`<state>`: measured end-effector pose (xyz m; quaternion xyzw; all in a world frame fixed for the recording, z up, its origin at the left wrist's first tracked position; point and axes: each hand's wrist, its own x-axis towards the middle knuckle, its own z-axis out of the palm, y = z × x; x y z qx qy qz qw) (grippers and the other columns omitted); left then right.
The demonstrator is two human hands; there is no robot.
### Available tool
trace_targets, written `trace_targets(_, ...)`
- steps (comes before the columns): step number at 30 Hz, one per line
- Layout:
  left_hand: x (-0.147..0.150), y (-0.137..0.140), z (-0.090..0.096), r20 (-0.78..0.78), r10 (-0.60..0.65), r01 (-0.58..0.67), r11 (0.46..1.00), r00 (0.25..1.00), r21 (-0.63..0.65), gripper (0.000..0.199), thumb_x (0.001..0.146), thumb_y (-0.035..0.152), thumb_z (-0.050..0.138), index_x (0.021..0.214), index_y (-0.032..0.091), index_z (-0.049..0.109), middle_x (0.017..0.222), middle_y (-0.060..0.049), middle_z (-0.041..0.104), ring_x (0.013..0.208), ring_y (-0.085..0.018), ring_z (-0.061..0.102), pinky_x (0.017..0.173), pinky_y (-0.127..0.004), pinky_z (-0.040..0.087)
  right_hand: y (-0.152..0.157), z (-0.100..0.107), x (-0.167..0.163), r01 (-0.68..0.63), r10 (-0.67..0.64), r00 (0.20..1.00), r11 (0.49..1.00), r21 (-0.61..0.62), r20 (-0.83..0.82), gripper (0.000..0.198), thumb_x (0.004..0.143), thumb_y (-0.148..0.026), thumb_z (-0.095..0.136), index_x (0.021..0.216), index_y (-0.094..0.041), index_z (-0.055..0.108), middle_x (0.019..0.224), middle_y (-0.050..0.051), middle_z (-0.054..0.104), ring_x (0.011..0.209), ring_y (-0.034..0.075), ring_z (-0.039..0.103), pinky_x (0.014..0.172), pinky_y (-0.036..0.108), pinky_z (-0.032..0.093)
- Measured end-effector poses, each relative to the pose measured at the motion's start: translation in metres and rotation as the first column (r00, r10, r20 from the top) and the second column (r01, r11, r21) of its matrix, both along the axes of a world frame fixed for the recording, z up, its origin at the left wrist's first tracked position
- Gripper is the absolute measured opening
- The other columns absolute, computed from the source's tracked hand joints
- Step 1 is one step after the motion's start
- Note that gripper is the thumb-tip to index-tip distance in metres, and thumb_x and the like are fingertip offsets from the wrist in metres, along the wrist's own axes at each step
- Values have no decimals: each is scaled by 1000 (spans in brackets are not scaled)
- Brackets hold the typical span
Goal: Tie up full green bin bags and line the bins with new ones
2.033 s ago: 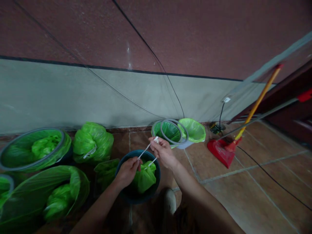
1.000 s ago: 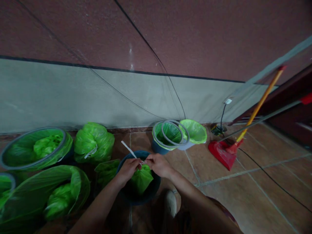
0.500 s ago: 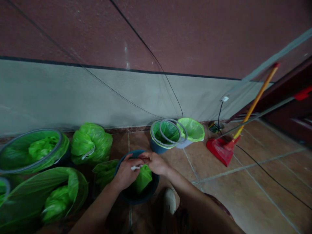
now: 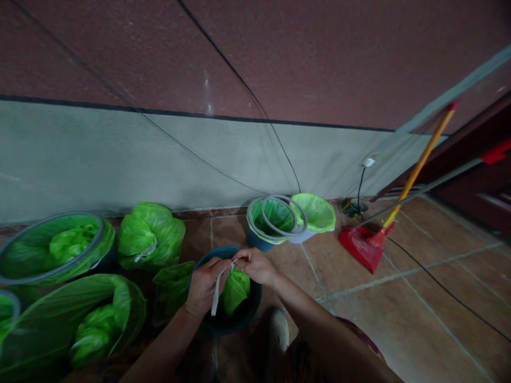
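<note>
My left hand (image 4: pixel 203 287) and my right hand (image 4: pixel 257 265) meet over a dark blue bin (image 4: pixel 252 314) on the floor. A green plastic bag (image 4: pixel 236 293) sits inside it, its top gathered under my fingers. Both hands are closed, pinching a white drawstring (image 4: pixel 216 299) at the neck of the bag. One end of the string hangs down below my left hand. My fingertips partly cover the bag's neck. Against the bin's left side lies a box lined with green plastic (image 4: pixel 173 287).
A tied green bag (image 4: pixel 151 234) and a large lined bin (image 4: pixel 51 279) stand left, with another open green bag (image 4: pixel 131 314) nearer. Two lined bins, one blue (image 4: pixel 260 242) and one pale (image 4: pixel 319 215), stand by the wall. A red dustpan (image 4: pixel 363 247) lies right, near a cable (image 4: pixel 435 279).
My fingers have shifted at the bag's neck, and a longer length of white drawstring now hangs below my left hand. My hands have moved slightly apart.
</note>
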<state>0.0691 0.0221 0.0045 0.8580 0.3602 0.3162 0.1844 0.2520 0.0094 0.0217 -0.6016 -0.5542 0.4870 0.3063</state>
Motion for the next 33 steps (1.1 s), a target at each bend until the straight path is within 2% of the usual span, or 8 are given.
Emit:
trace_targets(3, -1, 1, 6, -72, 54, -62, 993, 996, -102, 25, 95, 26, 43, 90, 22, 68, 82, -3, 69, 73, -13, 64, 71, -24, 46, 0, 12, 6, -61, 10, 945, 987, 147, 326, 20, 84, -15, 51, 81, -17, 71, 84, 5, 71, 78, 15, 62, 73, 25, 43)
trace_targets(9, -4, 7, 14, -274, 205, -295, 891, 940, -345, 29, 89, 26, 42, 67, 21, 60, 67, -1, 62, 65, -15, 58, 64, -26, 38, -2, 19, 25, -75, 3, 646, 995, 60, 763, 23, 85, -14, 51, 74, -15, 72, 83, 11, 72, 76, 18, 62, 70, 28, 41)
trace_targets(15, 6, 11, 12, 153, 418, -106, 536, 896, -838, 28, 78, 38, 55, 57, 20, 56, 50, 4, 51, 50, -12, 49, 54, -25, 37, -2, 20, 25, 37, -129, 843, 982, 184, 522, 24, 84, -13, 50, 82, -21, 73, 80, 4, 73, 73, 15, 64, 69, 25, 43)
trace_targets(18, 14, 7, 15, 359, 552, 175, 358, 753, -917, 30, 71, 43, 65, 58, 18, 54, 64, 1, 63, 50, -9, 49, 53, -24, 41, -1, 17, 15, 91, -163, 935, 968, 232, 315, 23, 86, -17, 48, 85, -19, 71, 77, 3, 71, 67, 14, 64, 66, 24, 44)
trace_targets(21, 17, 5, 17, 400, 608, 286, 281, 685, -916, 35, 69, 47, 71, 60, 17, 54, 68, 0, 65, 49, -8, 49, 52, -24, 42, -1, 11, 5, 133, -157, 985, 958, 255, 76, 21, 86, -19, 50, 89, -18, 71, 78, 2, 71, 69, 14, 65, 66, 24, 47)
trace_targets(25, 17, 5, 13, 443, 547, 287, 349, 710, -892, 27, 64, 38, 77, 76, 17, 65, 70, 2, 63, 62, -11, 56, 62, -24, 46, -5, 16, -5, 134, -137, 991, 936, 327, -14, 18, 84, -19, 55, 88, -19, 73, 83, 2, 74, 76, 15, 67, 72, 25, 49)
trace_targets(30, 17, 5, 9, 410, 268, 202, 565, 872, -800, 15, 67, 27, 70, 79, 18, 69, 71, 1, 65, 68, -14, 57, 67, -25, 44, -10, 32, -11, -74, 17, 990, 912, 403, 143, 23, 89, -19, 52, 96, -22, 74, 92, 3, 74, 89, 17, 66, 86, 30, 48)
trace_targets(33, 15, 5, 7, 313, 151, 131, 680, 938, -722, 14, 78, 30, 59, 81, 19, 67, 68, 2, 63, 63, -13, 53, 61, -25, 42, -10, 28, -13, -66, 12, 989, 929, 364, 148, 37, 89, -23, 56, 125, -22, 62, 111, 7, 71, 103, 19, 63, 94, 36, 47)
